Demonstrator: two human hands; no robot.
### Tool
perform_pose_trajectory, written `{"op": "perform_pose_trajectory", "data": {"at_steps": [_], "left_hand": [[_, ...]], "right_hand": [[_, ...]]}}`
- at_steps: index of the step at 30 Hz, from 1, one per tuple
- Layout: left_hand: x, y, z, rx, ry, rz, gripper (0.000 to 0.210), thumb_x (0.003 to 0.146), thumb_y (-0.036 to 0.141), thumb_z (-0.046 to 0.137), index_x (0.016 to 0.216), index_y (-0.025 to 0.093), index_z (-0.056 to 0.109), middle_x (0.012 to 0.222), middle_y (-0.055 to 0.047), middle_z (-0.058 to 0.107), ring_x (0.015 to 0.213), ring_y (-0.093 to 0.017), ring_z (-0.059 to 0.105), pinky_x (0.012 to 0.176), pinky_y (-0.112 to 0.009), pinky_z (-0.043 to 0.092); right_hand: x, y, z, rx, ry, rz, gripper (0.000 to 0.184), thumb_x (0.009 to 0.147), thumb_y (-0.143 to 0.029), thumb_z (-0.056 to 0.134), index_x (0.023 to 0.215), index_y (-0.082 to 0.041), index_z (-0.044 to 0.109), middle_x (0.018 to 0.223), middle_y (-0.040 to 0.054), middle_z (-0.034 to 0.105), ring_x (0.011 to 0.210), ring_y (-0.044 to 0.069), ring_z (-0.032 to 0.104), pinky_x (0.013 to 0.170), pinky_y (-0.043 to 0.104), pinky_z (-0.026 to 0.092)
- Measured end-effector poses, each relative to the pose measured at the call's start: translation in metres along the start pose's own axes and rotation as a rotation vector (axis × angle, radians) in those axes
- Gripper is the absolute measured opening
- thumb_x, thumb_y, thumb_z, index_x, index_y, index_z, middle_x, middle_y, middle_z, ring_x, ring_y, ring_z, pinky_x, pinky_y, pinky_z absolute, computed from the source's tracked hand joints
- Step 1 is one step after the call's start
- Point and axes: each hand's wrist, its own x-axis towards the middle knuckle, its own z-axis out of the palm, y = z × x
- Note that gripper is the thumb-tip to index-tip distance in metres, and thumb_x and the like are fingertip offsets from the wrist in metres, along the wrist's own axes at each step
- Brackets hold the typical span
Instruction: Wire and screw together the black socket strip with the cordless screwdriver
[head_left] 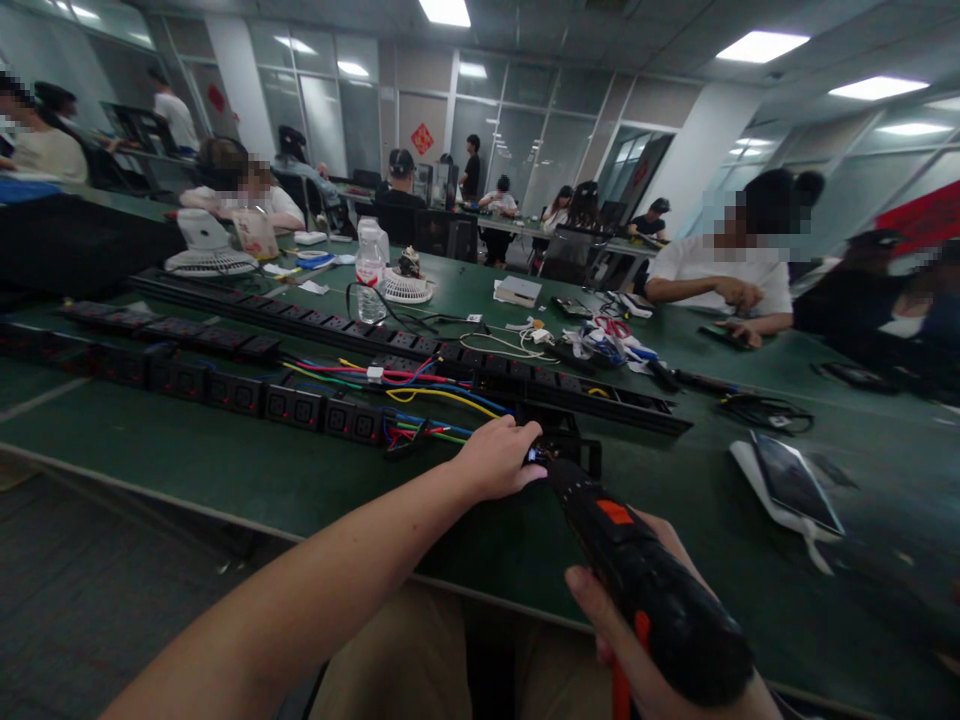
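Note:
My right hand [616, 628] is wrapped round a black and orange electric screwdriver [637, 560], which points forward and left. Its nose meets a small lit spot beside the fingers of my left hand [496, 458]. Those left fingers are closed on a small dark part, mostly hidden behind them. Just beyond stands a black bracket-like frame [592, 458]. Yellow, blue, red and green wires [442, 397] run from the left toward my left hand. A row of black socket modules [292, 405] lies to the left, with loose wire ends at its right end.
Behind the wires stretches a long black power-strip rail [330, 325]. Farther back are a water bottle [370, 280], a white fan [206, 245] and a bundle of cables [600, 342]. A phone [796, 480] lies at right. Across the table a person [720, 275] handles a small object.

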Motion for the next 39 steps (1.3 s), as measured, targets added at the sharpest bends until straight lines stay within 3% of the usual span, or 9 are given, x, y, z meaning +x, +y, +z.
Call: {"op": "perform_pose_trajectory", "data": {"at_steps": [6, 18, 32, 39], "left_hand": [[0.001, -0.001, 0.001, -0.011, -0.026, -0.017, 0.040, 0.086, 0.043, 0.061, 0.115, 0.019, 0.049, 0.096, -0.006, 0.064, 0.098, -0.024, 0.056, 0.089, -0.034, 0.045], [0.001, 0.001, -0.002, -0.030, -0.039, -0.028, 0.038, 0.085, 0.041, 0.061, 0.114, 0.020, 0.049, 0.099, -0.007, 0.063, 0.099, -0.024, 0.056, 0.090, -0.034, 0.045], [0.001, 0.000, 0.000, -0.029, -0.036, -0.032, 0.043, 0.085, 0.042, 0.062, 0.118, 0.019, 0.048, 0.100, -0.008, 0.062, 0.099, -0.024, 0.056, 0.090, -0.034, 0.045], [0.001, 0.000, 0.001, -0.030, -0.018, -0.021, 0.041, 0.085, 0.042, 0.062, 0.117, 0.019, 0.048, 0.099, -0.007, 0.063, 0.098, -0.023, 0.056, 0.089, -0.033, 0.045]], "right_hand": [[0.000, -0.003, 0.003, 0.024, 0.032, -0.003, 0.058, 0.079, -0.058, 0.060, 0.125, -0.026, 0.044, 0.103, 0.0066, 0.068, 0.086, 0.025, 0.069, 0.076, 0.038, 0.055], [0.001, 0.000, 0.003, 0.011, 0.013, 0.004, 0.059, 0.078, -0.059, 0.060, 0.127, -0.029, 0.042, 0.111, 0.0066, 0.067, 0.100, 0.026, 0.066, 0.086, 0.040, 0.053], [0.003, 0.001, 0.001, 0.007, -0.006, 0.018, 0.059, 0.079, -0.058, 0.060, 0.127, -0.028, 0.042, 0.102, 0.0069, 0.067, 0.086, 0.027, 0.070, 0.077, 0.040, 0.056], [0.002, -0.006, 0.000, -0.005, -0.003, 0.011, 0.058, 0.079, -0.057, 0.059, 0.127, -0.030, 0.042, 0.109, 0.0056, 0.067, 0.096, 0.026, 0.067, 0.083, 0.040, 0.054]]}}
